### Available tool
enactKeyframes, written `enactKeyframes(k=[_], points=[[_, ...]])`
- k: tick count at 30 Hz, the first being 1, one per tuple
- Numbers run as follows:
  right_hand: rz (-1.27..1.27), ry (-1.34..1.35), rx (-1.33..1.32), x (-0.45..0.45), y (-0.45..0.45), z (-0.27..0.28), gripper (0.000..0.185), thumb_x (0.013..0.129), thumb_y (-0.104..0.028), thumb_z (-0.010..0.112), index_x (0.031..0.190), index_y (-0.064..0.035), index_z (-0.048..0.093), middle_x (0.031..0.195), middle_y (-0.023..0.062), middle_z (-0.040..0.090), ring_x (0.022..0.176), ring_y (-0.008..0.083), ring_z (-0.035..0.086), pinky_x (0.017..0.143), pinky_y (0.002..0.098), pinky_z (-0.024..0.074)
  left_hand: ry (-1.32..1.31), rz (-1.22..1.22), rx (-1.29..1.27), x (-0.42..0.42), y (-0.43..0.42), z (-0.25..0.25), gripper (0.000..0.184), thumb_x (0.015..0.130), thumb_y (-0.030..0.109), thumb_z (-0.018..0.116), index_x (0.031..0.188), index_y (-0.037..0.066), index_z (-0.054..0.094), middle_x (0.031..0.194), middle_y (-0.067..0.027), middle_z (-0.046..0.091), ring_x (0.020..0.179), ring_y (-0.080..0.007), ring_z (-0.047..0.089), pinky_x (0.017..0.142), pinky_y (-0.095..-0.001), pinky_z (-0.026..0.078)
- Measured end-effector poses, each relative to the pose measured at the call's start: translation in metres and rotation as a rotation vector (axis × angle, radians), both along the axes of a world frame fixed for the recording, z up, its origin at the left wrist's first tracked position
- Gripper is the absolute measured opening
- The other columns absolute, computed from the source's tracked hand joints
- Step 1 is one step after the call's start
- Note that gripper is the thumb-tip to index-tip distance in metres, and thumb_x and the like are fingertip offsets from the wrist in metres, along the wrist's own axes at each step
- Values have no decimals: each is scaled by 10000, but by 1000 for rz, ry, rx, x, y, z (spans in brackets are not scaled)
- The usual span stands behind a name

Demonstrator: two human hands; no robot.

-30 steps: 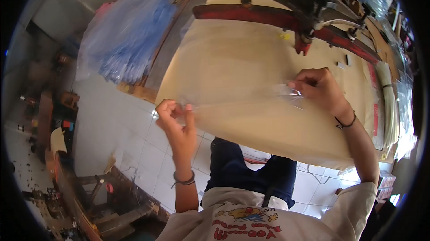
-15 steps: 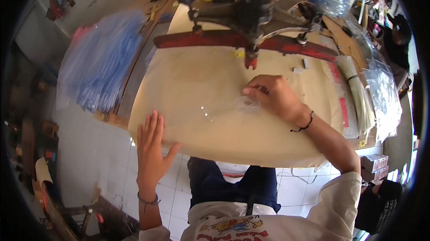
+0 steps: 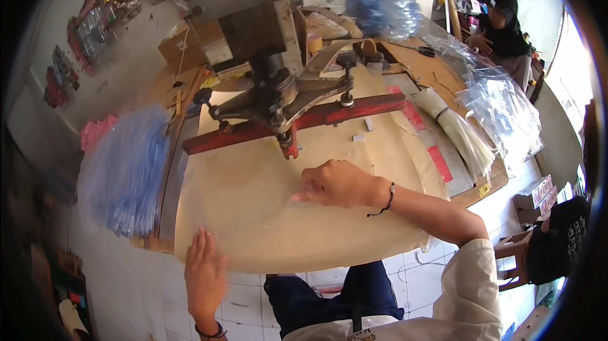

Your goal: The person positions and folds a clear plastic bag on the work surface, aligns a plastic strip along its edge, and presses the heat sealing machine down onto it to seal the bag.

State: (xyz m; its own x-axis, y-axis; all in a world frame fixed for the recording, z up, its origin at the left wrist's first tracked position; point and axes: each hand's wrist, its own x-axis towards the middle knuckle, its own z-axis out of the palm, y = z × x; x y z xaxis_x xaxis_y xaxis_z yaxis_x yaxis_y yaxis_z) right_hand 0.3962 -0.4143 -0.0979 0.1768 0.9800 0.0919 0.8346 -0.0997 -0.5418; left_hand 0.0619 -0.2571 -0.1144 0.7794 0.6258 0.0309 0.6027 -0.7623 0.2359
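Observation:
A thin clear plastic sheet [image 3: 253, 217] lies over the tan paper-like covering [image 3: 354, 227] of the table, its outline hard to make out. My right hand [image 3: 342, 182] is closed in a pinch at the sheet's right side, just below the red prong of the press. Flat and with fingers extended, my left hand [image 3: 204, 274] rests at the near left edge of the sheet and covering. Above them hangs a press head with a long red bar [image 3: 342, 113] and black knobs.
A pile of bluish plastic sheets [image 3: 126, 173] hangs over the table's left side. At right lie a bundle of pale strips [image 3: 453, 125] and clear plastic bags [image 3: 503, 109]. Small grey blocks [image 3: 368, 125] sit behind my right hand. A person in black [image 3: 503, 30] is at the back right.
My view has tipped up and turned, so the press and table appear lower and further left. Relative to the press, my right hand stays near the prong, still pinched. My left hand stays flat.

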Motion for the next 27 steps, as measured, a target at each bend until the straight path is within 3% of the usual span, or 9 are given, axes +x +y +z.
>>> enactKeyframes(k=[3, 7, 12, 15, 18, 24, 27], points=[[-41, 23, 88, -2, 1, -7, 485, 979, -522, 615, 1027, -49, 708, 767, 138, 719, 770, 368, 711, 755, 451, 561, 67, -33, -133, 1, 20, 11, 591, 1050, 196, 501, 1570, -17, 319, 1657, -197, 277, 1530, -369, 262, 1247, -494, 218], [-65, 12, 138, -3, 2, -15, 443, 990, -469, 620, 1071, -41, 698, 810, 135, 722, 804, 371, 709, 777, 454, 557, -43, -56, 22, -1, 19, -15, 698, 1026, 252, 561, 1600, 5, 251, 1675, -210, 216, 1543, -393, 213, 1249, -533, 177], [-41, -35, 164, -5, 4, -24, 536, 1002, -533, 558, 1147, -28, 663, 991, 194, 706, 923, 400, 698, 836, 487, 549, -38, -41, 46, 3, 9, -16, 885, 963, 356, 659, 1618, 6, 176, 1686, -248, 136, 1557, -425, 142, 1252, -568, 120], [-12, -102, 176, -6, 1, -24, 576, 1003, -568, 532, 1177, -31, 643, 1068, 204, 667, 969, 400, 687, 843, 493, 545, 37, -34, -3, 2, 8, -4, 897, 980, 435, 612, 1625, 13, 153, 1702, -208, 112, 1575, -379, 107, 1264, -545, 107], [-7, -144, 165, -9, 1, -25, 575, 1007, -563, 534, 1210, -33, 622, 1085, 189, 634, 1013, 386, 664, 847, 494, 540, -34, -35, 124, 0, 8, -6, 899, 983, 441, 608, 1622, 4, 152, 1700, -215, 111, 1573, -388, 108, 1264, -540, 117], [12, -151, 166, -8, 1, -27, 517, 998, -514, 579, 1196, -37, 604, 1051, 174, 615, 1004, 381, 655, 835, 495, 539, -179, -44, 120, 5, 20, -35, 886, 988, 426, 594, 1613, -22, 154, 1697, -218, 127, 1556, -413, 159, 1264, -525, 143], [17, -161, 184, -7, 3, -28, 483, 983, -473, 611, 1176, -30, 604, 1060, 174, 633, 997, 376, 676, 815, 494, 547, -129, -40, 80, 4, 18, -28, 970, 919, 381, 696, 1592, -68, 162, 1666, -295, 145, 1534, -445, 201, 1247, -567, 152]])
